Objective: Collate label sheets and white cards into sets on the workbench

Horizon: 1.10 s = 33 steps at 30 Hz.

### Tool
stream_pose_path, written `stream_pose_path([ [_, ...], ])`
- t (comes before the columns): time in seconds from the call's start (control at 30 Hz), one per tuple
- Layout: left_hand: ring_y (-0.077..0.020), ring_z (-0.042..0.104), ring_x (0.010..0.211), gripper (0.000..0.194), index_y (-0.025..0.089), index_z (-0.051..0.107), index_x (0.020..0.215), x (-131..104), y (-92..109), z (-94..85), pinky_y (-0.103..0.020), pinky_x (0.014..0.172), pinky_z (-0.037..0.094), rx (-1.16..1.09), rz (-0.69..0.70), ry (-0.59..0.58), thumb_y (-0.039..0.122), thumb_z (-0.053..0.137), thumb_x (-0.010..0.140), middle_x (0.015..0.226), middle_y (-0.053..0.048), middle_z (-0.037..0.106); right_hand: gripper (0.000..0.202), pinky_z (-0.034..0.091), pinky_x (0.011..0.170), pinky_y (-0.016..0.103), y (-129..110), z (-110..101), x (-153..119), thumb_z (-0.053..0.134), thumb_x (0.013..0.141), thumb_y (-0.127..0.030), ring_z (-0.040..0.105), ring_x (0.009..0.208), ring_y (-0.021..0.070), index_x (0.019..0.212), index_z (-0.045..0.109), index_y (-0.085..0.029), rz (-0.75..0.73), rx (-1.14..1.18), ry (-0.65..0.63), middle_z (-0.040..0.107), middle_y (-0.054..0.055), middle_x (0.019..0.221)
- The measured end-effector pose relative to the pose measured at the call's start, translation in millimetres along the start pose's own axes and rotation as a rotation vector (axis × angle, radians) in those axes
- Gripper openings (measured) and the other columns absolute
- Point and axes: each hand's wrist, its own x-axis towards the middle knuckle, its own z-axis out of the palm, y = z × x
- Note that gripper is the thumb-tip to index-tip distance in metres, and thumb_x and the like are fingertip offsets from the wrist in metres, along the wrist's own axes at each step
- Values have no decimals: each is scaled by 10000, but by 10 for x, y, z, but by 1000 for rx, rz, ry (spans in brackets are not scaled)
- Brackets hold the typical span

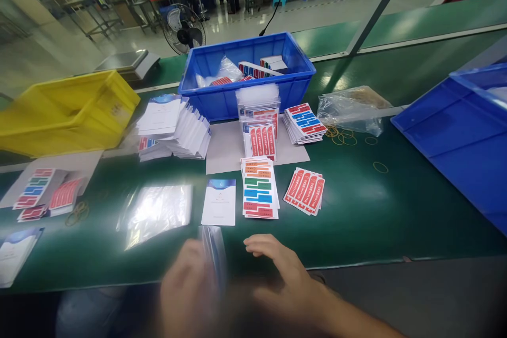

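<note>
My left hand (pixel 186 280), smeared by motion, grips a clear plastic bag (pixel 214 256) stood on edge; what lies inside is too blurred to tell. To its right my right hand (pixel 287 269) is empty, fingers stretched out and thumb apart. Just beyond the bag lies a white booklet (pixel 218 203) with a blue top. Beside that is a stack of label sheets (pixel 260 193) with orange, green, blue and red marks. Further right are red label cards (pixel 304 191). Flat clear plastic bags (pixel 160 214) lie left of the booklet.
A blue bin (pixel 245 96) with bags and cards stands behind. Stacked booklets (pixel 174 127), bagged sets (pixel 259 121) and more label sheets (pixel 304 122) sit before it. A yellow bin (pixel 71 111) is left, another blue bin (pixel 459 132) right, and rubber bands (pixel 344 137) lie near plastic wrap (pixel 352 108).
</note>
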Motion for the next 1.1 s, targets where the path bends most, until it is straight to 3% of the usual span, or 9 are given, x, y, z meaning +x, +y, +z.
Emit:
stream_pose_path([
  [0.13, -111, 456, 501, 306, 203, 542, 595, -54, -81, 42, -249, 435, 400, -64, -65, -61, 386, 554, 839, 653, 6, 520, 666, 497, 974, 361, -44, 71, 62, 648, 835, -476, 550, 1196, 289, 1334, 401, -111, -79, -201, -61, 563, 221, 1290],
  [0.23, -144, 544, 617, 286, 206, 551, 628, -71, -109, 49, -264, 539, 475, -21, 17, -162, 370, 536, 861, 688, -8, 542, 352, 533, 896, 298, -3, 108, 64, 587, 875, -235, 641, 1064, 223, 1203, 492, -153, -84, -96, 39, 664, 159, 1152],
  [0.33, -200, 584, 937, 112, 227, 608, 918, -18, -136, -8, -321, 781, 514, 174, 195, -103, 303, 596, 836, 975, -58, 581, 199, 550, 771, 244, 75, 57, 59, 528, 862, -74, 689, 864, 160, 1017, 559, -194, -25, 42, 131, 717, 83, 967],
  [0.4, -219, 519, 1120, 355, 241, 552, 1136, 51, -149, -60, -358, 935, 461, 333, 309, -104, 254, 657, 798, 1165, -82, 531, 196, 549, 740, 248, 118, -23, 66, 530, 852, -42, 689, 825, 155, 964, 580, -194, 3, 85, 147, 719, 71, 918],
  [0.47, -207, 492, 1158, 447, 239, 515, 1207, 129, -143, -91, -349, 982, 428, 438, 429, -242, 216, 673, 789, 1196, -79, 527, 205, 553, 736, 263, 144, -112, 83, 537, 839, -31, 689, 822, 163, 961, 597, -185, -13, 101, 155, 719, 77, 900],
  [0.57, -169, 530, 1035, 331, 231, 559, 1099, 226, -90, -68, -291, 886, 470, 455, 574, -468, 159, 668, 795, 1016, -36, 605, 223, 559, 718, 273, 158, -210, 112, 531, 825, -25, 691, 804, 170, 969, 617, -170, -65, 84, 154, 722, 90, 875],
  [0.67, -143, 541, 898, 220, 237, 573, 956, 273, -14, -2, -262, 764, 477, 397, 581, -573, 77, 624, 813, 837, 5, 615, 226, 562, 679, 267, 161, -250, 134, 511, 822, -34, 690, 758, 167, 964, 627, -166, -104, 69, 139, 725, 90, 845],
  [0.93, -134, 537, 789, 197, 209, 550, 876, 253, 58, 22, -274, 701, 451, 375, 558, -670, 17, 539, 834, 776, 1, 604, 188, 534, 597, 252, 206, -239, 141, 469, 828, -66, 669, 658, 154, 799, 617, -177, -151, -21, 116, 727, 71, 773],
  [1.1, -146, 581, 761, 131, 206, 571, 886, 278, 106, 62, -276, 669, 480, 449, 610, -715, 83, 551, 847, 777, -13, 640, 153, 544, 654, 255, 208, -248, 172, 503, 814, -93, 678, 712, 159, 867, 607, -192, -79, 27, 35, 726, 61, 808],
])
